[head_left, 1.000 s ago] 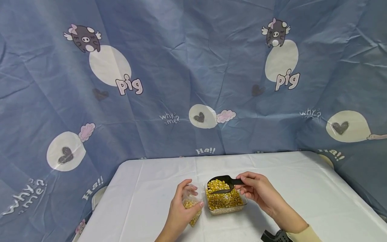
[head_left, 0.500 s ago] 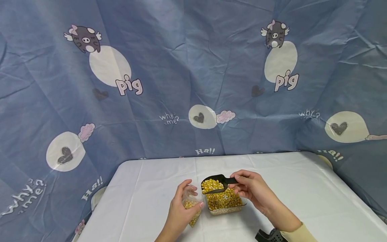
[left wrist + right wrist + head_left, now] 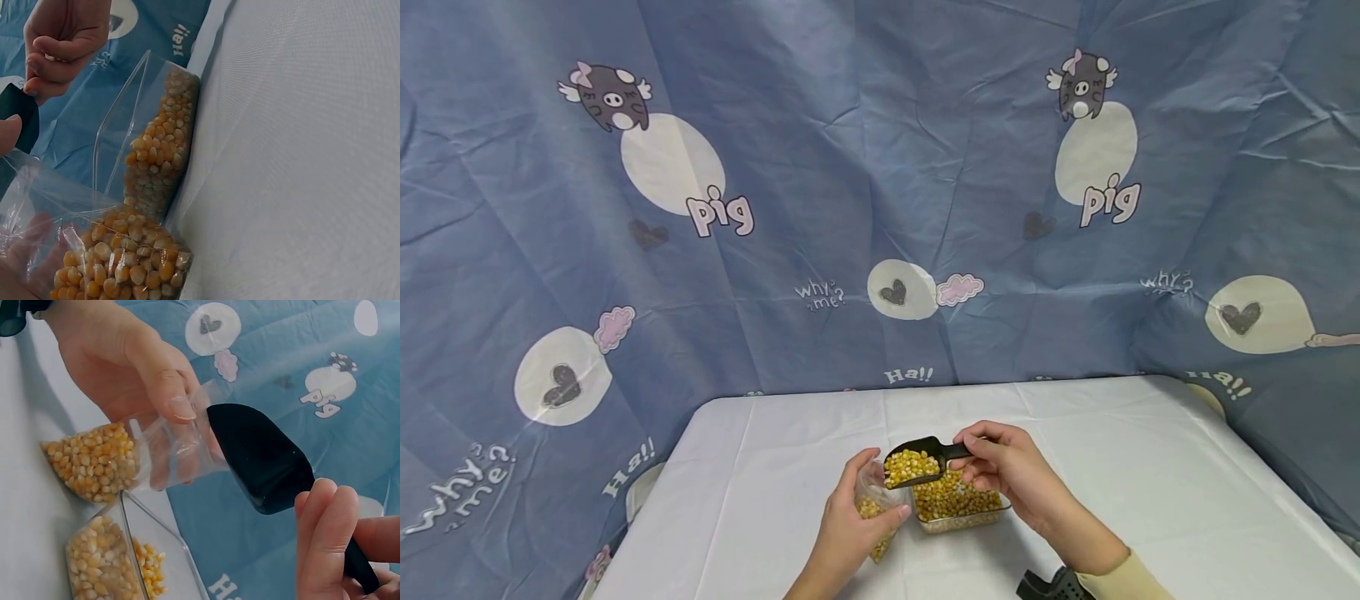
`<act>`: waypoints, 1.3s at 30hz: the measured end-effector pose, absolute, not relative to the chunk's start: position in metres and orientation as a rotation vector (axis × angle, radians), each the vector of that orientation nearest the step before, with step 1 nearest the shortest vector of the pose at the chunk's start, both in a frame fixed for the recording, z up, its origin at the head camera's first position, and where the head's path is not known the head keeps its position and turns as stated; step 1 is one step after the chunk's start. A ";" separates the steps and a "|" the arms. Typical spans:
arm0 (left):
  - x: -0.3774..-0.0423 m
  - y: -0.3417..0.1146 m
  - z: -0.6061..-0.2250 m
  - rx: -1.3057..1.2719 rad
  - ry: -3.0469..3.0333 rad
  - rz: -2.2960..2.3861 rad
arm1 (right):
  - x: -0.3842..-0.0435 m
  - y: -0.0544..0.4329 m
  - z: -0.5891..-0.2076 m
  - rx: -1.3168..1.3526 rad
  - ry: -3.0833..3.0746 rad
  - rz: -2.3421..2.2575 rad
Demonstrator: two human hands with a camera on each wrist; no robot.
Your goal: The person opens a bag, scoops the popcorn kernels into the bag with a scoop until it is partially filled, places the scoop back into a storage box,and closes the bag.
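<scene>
My right hand (image 3: 1011,467) pinches the handle of a black scoop (image 3: 262,456) heaped with yellow corn kernels (image 3: 912,467). The scoop's front edge is right at the mouth of a clear plastic bag (image 3: 125,256), partly filled with kernels. My left hand (image 3: 850,521) holds that bag by its upper part, thumb on the near side and fingers round the far side. Beside the bag stands a clear rectangular container (image 3: 962,523) of corn kernels, partly under the scoop and right hand in the head view.
A white cloth (image 3: 760,500) covers the table. Behind it hangs a blue curtain (image 3: 820,167) with pig prints. A black strap device (image 3: 1052,585) sits on the right wrist by a beige sleeve (image 3: 1123,577).
My right hand has carried the loaded scoop leftward, from above the container to the bag's mouth. The left hand and bag have stayed almost in place.
</scene>
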State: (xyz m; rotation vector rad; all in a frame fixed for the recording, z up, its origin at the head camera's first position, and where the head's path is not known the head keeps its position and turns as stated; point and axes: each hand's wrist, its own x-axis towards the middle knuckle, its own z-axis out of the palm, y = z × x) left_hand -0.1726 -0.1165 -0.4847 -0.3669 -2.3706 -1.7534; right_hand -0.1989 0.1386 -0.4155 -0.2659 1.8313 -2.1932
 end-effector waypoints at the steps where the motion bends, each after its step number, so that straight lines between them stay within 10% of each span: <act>1: -0.173 -0.117 -0.485 -0.368 -2.372 -1.750 | -0.199 0.137 -0.415 -0.269 1.846 -2.188; 39: -0.175 -0.118 -0.489 -0.334 -2.361 -1.774 | -0.186 0.105 -0.409 -0.422 2.212 -2.132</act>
